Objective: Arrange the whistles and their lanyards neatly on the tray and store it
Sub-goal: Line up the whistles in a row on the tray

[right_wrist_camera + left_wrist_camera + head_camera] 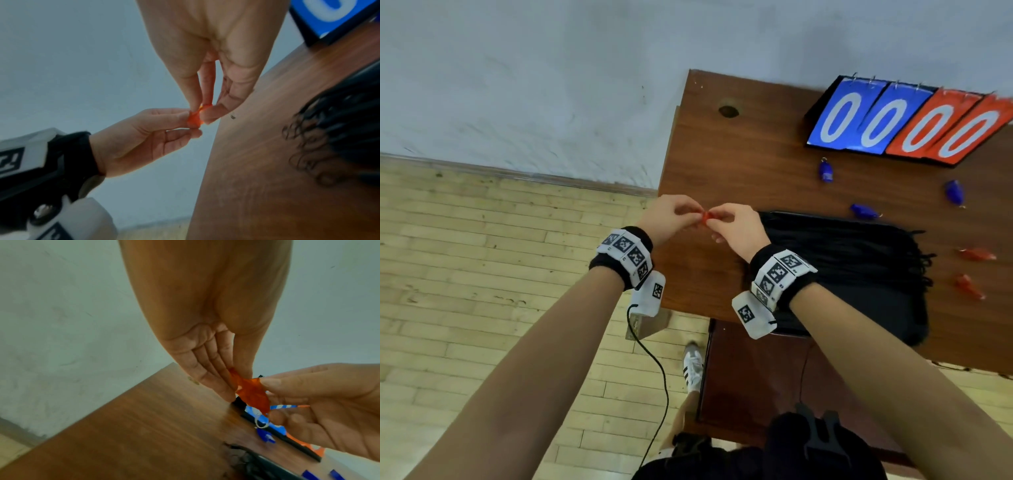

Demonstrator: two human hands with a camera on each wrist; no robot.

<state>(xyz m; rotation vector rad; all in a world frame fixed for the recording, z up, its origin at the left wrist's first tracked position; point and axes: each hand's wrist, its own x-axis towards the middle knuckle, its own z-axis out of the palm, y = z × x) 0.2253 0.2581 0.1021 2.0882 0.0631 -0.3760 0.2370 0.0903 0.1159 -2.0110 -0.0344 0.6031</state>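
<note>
Both hands hold one orange whistle (704, 216) in the air above the left edge of the wooden table (722, 164). My left hand (681, 210) pinches its left end and my right hand (722, 219) pinches its right end. In the left wrist view the orange whistle (252, 394) shows a small metal ring (260, 422) hanging below it. A black tray (893, 308) heaped with black lanyards (859, 253) lies right of my hands. Three blue whistles (826, 170) (863, 211) (955, 193) and two more orange whistles (977, 254) (970, 287) lie loose on the table.
A flip scoreboard (907, 120) with blue and red zero cards stands at the table's far right. A round cable hole (727, 110) is in the table near the wall. A dark cabinet (756, 377) sits under the table, and a sneaker (693, 366) on the wood floor.
</note>
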